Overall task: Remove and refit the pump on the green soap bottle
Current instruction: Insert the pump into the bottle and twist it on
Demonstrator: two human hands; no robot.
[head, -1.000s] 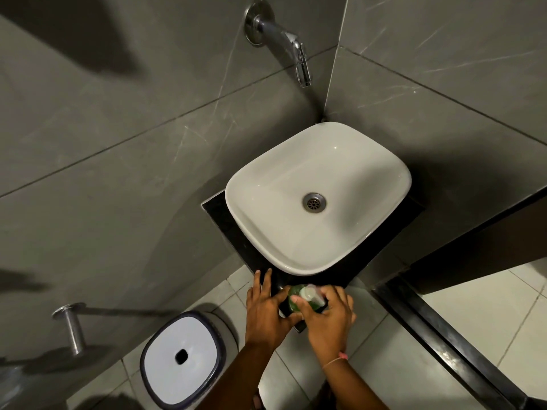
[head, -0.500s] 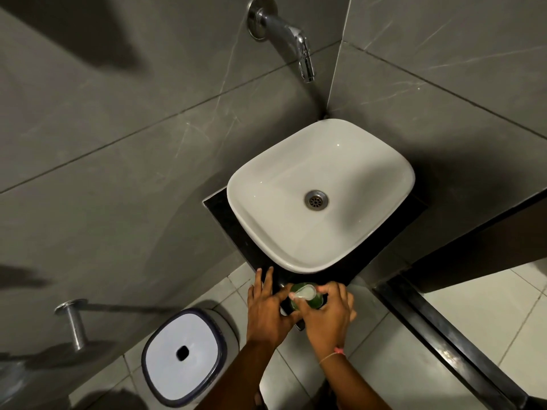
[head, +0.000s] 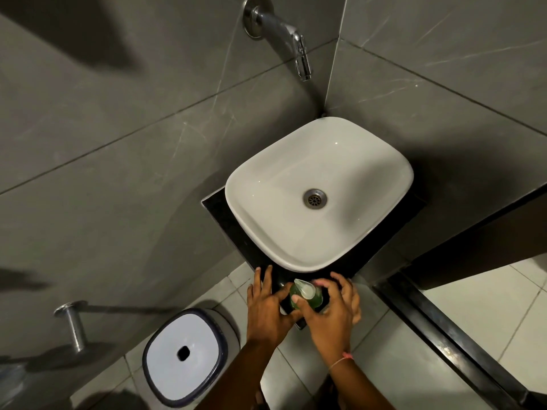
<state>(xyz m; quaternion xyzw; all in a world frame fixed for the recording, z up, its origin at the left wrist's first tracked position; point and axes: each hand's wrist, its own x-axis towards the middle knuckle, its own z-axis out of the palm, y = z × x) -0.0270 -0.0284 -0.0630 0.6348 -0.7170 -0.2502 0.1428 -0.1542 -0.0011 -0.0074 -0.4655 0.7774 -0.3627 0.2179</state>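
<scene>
The green soap bottle (head: 313,300) stands on the near corner of the black counter (head: 217,206), just in front of the white basin. Its pale translucent pump (head: 305,288) sits on top, nozzle pointing far-left. My right hand (head: 331,309) wraps around the bottle top from the right, with thumb and fingers on the pump. My left hand (head: 266,306) is against the bottle's left side, thumb on it, fingers stretched along the counter edge. The bottle's lower body is hidden by my hands.
A white basin (head: 318,190) with a metal drain fills the counter. A chrome tap (head: 284,34) juts from the grey tiled wall above it. A white-lidded bin (head: 185,355) stands on the floor to the left, beside a metal wall peg (head: 72,324).
The pump head has turned: its nozzle pointed right a second ago and now points far-left. My right hand's fingers have shifted round the pump; my left hand has stayed put.
</scene>
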